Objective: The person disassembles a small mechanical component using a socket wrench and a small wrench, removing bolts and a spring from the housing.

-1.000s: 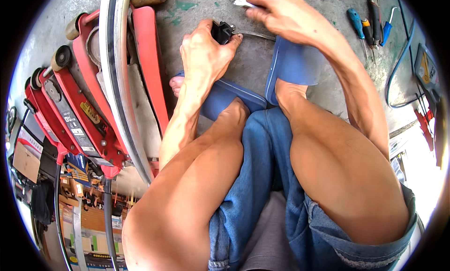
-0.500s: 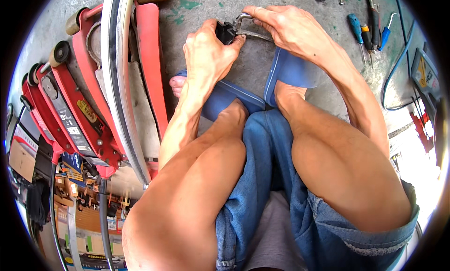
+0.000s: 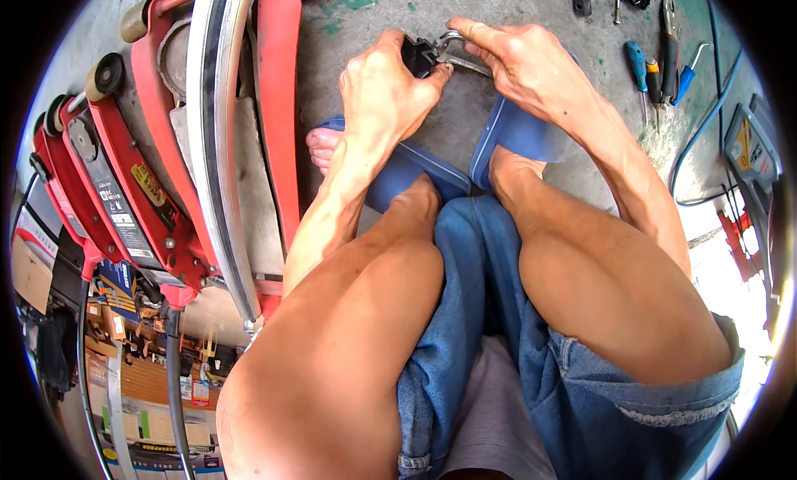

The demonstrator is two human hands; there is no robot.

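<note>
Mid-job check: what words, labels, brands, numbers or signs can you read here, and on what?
Red floor jack, yellow sticker: print too small to quote.
Same jack, black-and-white label: lettering and symbols, too small to quote.
Grey device, yellow label: blurred.
Blue box, lower left: pale lettering, not clear enough to quote.
Black part in the left hand: no print visible.

The black block (image 3: 418, 57) looks like hard plastic with a slight sheen; the tool (image 3: 452, 38) against it is smooth, shiny metal. Beneath lies a rough, matt concrete floor (image 3: 440, 127) flecked with flaking green paint. The jacks (image 3: 154, 194) wear glossy red paint over metal. Sandals (image 3: 491, 144) of smooth, dull blue rubber or plastic, denim shorts (image 3: 469, 281) with a frayed hem, a soft grey cloth shirt (image 3: 498, 414). The screwdriver (image 3: 637, 61) has a teal plastic handle.
</note>
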